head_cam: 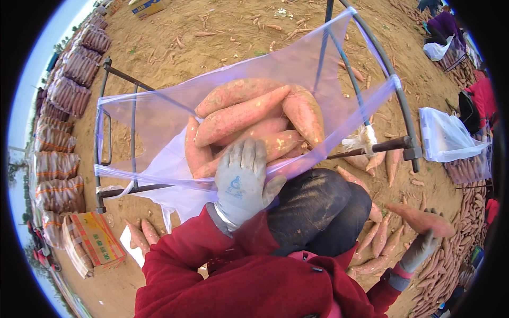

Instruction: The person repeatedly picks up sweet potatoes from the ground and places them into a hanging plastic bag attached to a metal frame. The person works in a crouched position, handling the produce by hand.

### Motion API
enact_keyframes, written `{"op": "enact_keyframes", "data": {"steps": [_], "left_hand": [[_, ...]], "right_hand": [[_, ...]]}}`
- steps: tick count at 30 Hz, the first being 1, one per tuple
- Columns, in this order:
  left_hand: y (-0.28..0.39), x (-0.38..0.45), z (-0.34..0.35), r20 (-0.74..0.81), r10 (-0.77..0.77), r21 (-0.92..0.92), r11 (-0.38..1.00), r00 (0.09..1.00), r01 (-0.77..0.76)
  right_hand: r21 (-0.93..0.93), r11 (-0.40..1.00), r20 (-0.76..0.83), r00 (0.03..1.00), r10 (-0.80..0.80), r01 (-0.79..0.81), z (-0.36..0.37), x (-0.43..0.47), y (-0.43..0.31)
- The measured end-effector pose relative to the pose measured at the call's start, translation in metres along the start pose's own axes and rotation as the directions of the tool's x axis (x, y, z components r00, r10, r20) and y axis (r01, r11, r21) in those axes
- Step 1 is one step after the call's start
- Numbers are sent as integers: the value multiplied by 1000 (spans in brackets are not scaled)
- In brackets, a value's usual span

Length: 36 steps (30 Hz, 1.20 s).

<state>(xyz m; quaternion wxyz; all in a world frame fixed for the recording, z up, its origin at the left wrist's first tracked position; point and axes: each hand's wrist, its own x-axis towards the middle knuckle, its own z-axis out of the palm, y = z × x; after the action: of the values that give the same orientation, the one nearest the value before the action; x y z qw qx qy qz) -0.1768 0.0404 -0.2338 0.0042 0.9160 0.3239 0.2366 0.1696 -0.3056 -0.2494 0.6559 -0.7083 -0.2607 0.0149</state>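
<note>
My left hand (241,181), in a grey coated work glove, lies palm down over the near edge of a purple mesh bag (159,107). Its fingertips rest on the sweet potatoes (242,119) heaped inside. The bag is stretched open over a dark metal frame (407,111). Out at the right, my gloved right hand (423,242) grips a large sweet potato (421,218), held above the ground. More loose sweet potatoes (379,238) lie on the soil between my knee and that hand.
Filled bags of sweet potatoes (59,163) stand in a row at the far left, near an orange and yellow cardboard box (99,238). A long heap of sweet potatoes (441,270) runs along the right. Other people work there, beside a frame with a white bag (449,137).
</note>
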Motion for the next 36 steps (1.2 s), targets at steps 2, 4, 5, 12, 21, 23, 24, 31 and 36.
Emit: {"op": "enact_keyframes", "data": {"steps": [2,4,5,12,21,23,24,31,36], "left_hand": [[-2,-1,1,-30,6,-21,1000,1000,-6],[-3,-2,2,-47,-11,-54,999,999,9],[-4,-2,2,-51,-28,-74,997,998,24],[-9,-9,12,-116,-68,-145,988,991,50],[-17,-14,13,-208,-30,-264,964,978,-26],[-17,-15,14,-234,0,-275,959,972,-66],[-16,-16,14,-249,5,-276,958,968,-76],[-42,-7,-42,-27,-37,-420,907,999,22],[-81,48,-65,-12,-129,-271,955,992,121]], "right_hand": [[339,937,36,995,-97,80,28,5,-76],[535,833,-13,987,-161,143,69,-1,-134],[621,772,96,964,-247,136,93,-5,-156],[558,764,271,799,-536,323,287,-27,-224],[148,471,915,60,-398,870,434,-21,-165],[36,541,980,77,-185,841,434,-11,-146],[94,533,951,83,-299,841,432,-7,-137],[-16,496,828,290,-480,868,388,-33,-116],[-163,523,830,402,-386,837,379,-64,-115]]}}
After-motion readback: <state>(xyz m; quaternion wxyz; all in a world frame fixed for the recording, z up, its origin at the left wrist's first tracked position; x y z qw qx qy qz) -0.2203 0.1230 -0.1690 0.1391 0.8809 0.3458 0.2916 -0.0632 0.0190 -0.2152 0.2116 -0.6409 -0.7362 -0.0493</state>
